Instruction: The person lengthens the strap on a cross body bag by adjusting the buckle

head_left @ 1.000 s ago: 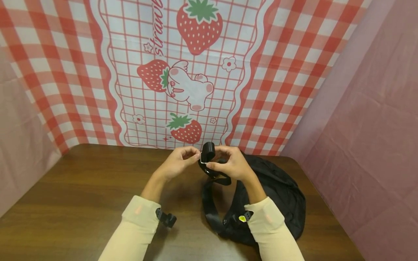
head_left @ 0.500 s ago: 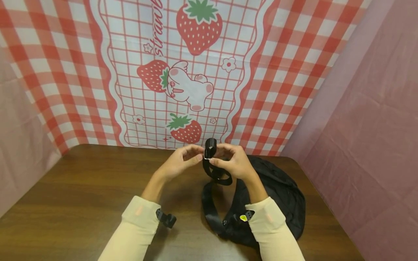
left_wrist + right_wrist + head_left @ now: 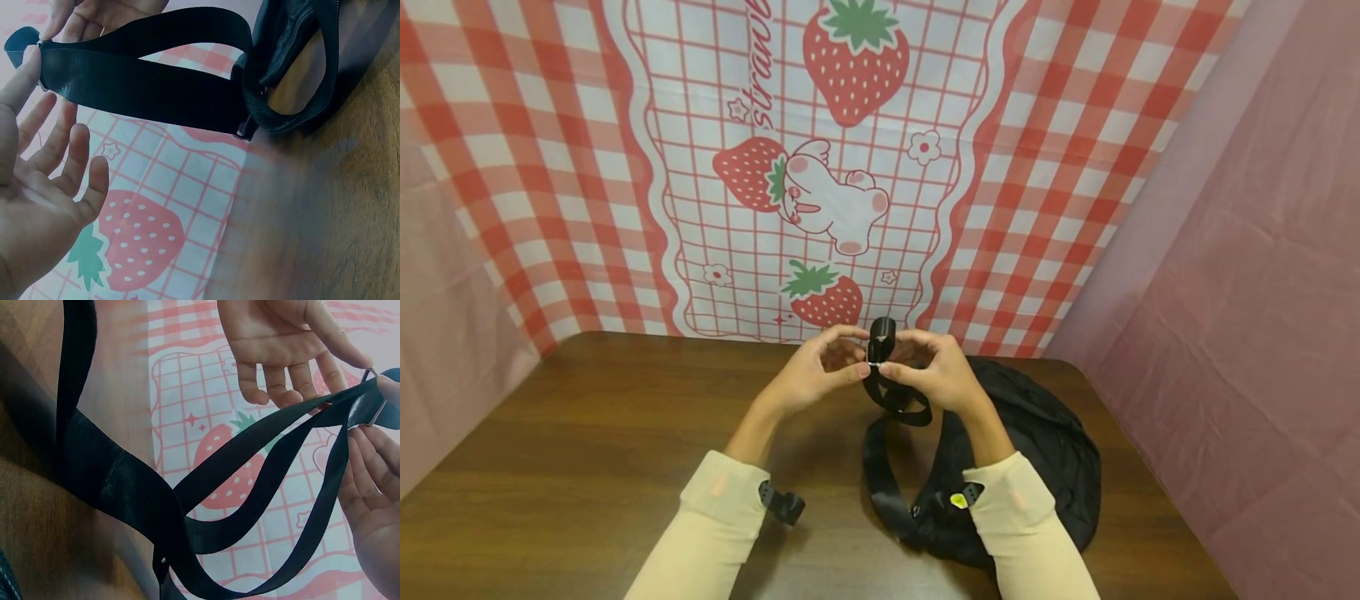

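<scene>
Black bag point(image 3: 1045, 433): laid on the wooden table point(image 3: 625, 433), to the right of the held buckle and nearer the person; it is partly overlapped by the right forearm.
Strap point(image 3: 144, 87): its long axis is run from the grip back toward the bag, with loops slack between; a short fold is raised above the buckle.
Left hand point(image 3: 808, 371): narrow grip; the buckle's left side is held at the thumb and fingertips, the other fingers being loosely spread.
Right hand point(image 3: 943, 371): placed nearer the bag; the buckle's right side is pinched, with the grip likewise narrow.
Buckle point(image 3: 874, 364): a metal frame, suspended between both thumbs and seen almost edge-on from the head; the strap appears to be threaded through it, though the exact routing is hidden by fingers.
</scene>
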